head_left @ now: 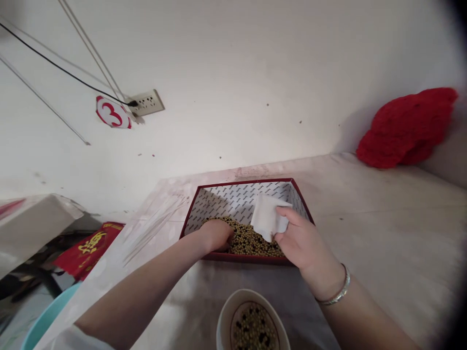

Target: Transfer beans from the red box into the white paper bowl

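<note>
A red-edged cardboard box [299, 199] with a patterned white lining stands on the table and holds a heap of yellowish beans [251, 240]. My left hand [215, 235] reaches into the box, its fingers curled down into the beans and mostly hidden. My right hand [301, 240], a silver bangle on its wrist, pinches a folded white paper [266, 216] over the beans. A white bowl [228, 318] at the near edge holds yellowish and dark beans.
The table [383, 233] is covered in pale cloth and runs to a white wall. A red fluffy cushion [406, 129] lies at the far right. A wall socket [146, 103] with a black cable and a "3" sticker [112, 113] are on the wall. Red bag and teal basin at left.
</note>
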The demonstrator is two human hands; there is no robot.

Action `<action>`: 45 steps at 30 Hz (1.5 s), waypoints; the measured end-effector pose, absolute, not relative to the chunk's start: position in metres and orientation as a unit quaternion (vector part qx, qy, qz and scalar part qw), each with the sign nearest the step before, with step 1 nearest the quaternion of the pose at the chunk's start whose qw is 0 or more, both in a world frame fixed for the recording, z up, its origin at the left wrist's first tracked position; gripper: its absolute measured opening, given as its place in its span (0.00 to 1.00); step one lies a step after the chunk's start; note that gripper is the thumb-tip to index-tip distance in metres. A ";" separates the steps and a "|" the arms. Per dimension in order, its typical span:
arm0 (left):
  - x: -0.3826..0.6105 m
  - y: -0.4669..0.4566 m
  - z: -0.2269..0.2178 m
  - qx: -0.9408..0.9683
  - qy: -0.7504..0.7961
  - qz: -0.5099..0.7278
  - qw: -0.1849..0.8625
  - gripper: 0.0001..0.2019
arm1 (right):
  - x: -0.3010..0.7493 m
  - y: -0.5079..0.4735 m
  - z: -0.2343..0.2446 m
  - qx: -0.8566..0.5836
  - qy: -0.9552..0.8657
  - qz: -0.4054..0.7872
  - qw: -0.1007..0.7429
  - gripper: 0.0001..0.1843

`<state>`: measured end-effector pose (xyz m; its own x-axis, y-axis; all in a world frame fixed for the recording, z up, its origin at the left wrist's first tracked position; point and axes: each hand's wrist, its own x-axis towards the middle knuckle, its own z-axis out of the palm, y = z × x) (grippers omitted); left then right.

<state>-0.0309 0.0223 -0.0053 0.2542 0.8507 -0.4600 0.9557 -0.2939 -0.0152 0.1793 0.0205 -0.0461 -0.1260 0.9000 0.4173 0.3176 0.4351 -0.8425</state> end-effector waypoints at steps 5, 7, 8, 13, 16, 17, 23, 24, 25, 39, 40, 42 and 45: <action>-0.039 0.018 0.003 0.791 0.607 -0.045 0.059 0.04 | 0.174 0.018 -0.025 -0.427 -0.631 0.410 0.502 0.18; -0.040 0.008 0.010 0.782 0.621 0.037 0.020 0.05 | 0.165 0.018 -0.020 -0.421 -0.599 0.461 0.501 0.13; -0.038 0.001 0.014 0.774 0.629 0.072 0.002 0.07 | 0.161 0.017 -0.018 -0.418 -0.581 0.488 0.500 0.12; -0.011 -0.042 0.024 0.718 0.579 0.374 -0.095 0.06 | 0.150 0.007 -0.008 -0.385 -0.477 0.638 0.466 0.12; 0.006 -0.055 0.016 0.718 0.525 0.438 -0.131 0.08 | 0.152 0.000 -0.001 -0.390 -0.483 0.670 0.408 0.09; 0.009 -0.056 0.013 0.721 0.520 0.437 -0.136 0.09 | 0.153 -0.002 0.000 -0.388 -0.500 0.666 0.396 0.09; 0.005 -0.051 -0.001 0.714 0.531 0.425 -0.168 0.09 | 0.152 -0.005 0.000 -0.354 -0.597 0.600 0.397 0.10; 0.004 -0.050 -0.002 0.711 0.533 0.425 -0.172 0.10 | 0.151 -0.005 0.000 -0.357 -0.608 0.589 0.394 0.10; 0.003 -0.050 -0.003 0.710 0.533 0.426 -0.174 0.10 | 0.151 -0.004 0.000 -0.360 -0.618 0.580 0.390 0.10; 0.005 -0.049 -0.018 0.692 0.557 0.446 -0.111 0.10 | 0.151 -0.004 -0.004 -0.376 -0.631 0.571 0.366 0.11; 0.004 -0.048 -0.018 0.691 0.557 0.449 -0.104 0.10 | 0.151 -0.004 -0.004 -0.375 -0.632 0.572 0.365 0.11; 0.004 -0.049 -0.017 0.689 0.558 0.450 -0.111 0.10 | 0.151 -0.004 -0.003 -0.369 -0.631 0.577 0.363 0.10; 0.006 -0.051 -0.016 0.695 0.552 0.434 -0.155 0.12 | 0.152 -0.005 0.001 -0.368 -0.627 0.581 0.365 0.10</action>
